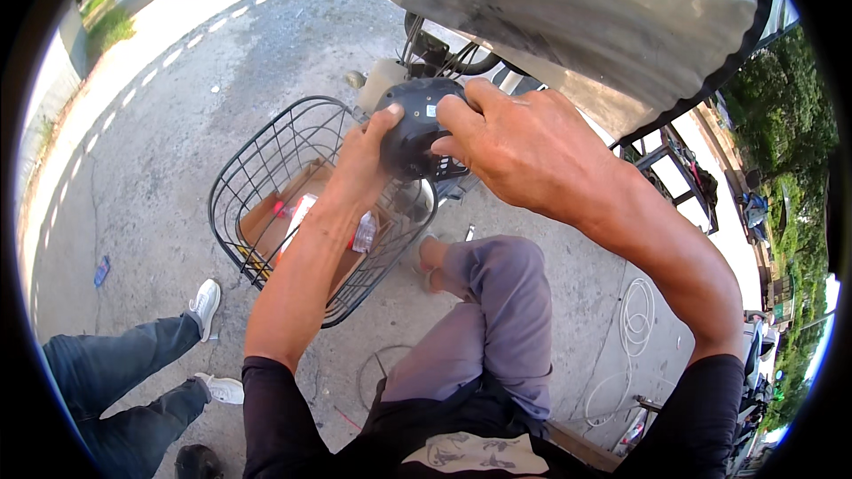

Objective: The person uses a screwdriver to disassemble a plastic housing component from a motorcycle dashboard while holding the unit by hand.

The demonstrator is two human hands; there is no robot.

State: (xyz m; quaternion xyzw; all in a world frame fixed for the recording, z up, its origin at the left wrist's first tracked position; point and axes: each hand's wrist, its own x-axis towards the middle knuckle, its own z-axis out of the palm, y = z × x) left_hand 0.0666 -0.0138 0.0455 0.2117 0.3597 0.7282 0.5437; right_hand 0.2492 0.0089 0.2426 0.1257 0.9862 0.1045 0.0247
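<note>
A rounded black plastic housing (410, 129), with small holes and a pale label on its face, is held above the rim of a wire basket (266, 120). My left hand (362, 155) grips its left side, the thumb lying on the top edge. Against its right side, my right hand (510, 137) is closed, with index finger and thumb bent together over the face. Whatever sits inside those right fingers is hidden. Behind the housing are dark cables (453, 62) and a whitish plastic part (382, 82).
The basket holds an open cardboard box (266, 217) with a clear plastic bottle (364, 232). A grey cover (586, 9) overhangs the far side. Another person's legs (133, 364) stand at left. A coil of white cable (635, 315) lies on the concrete at right.
</note>
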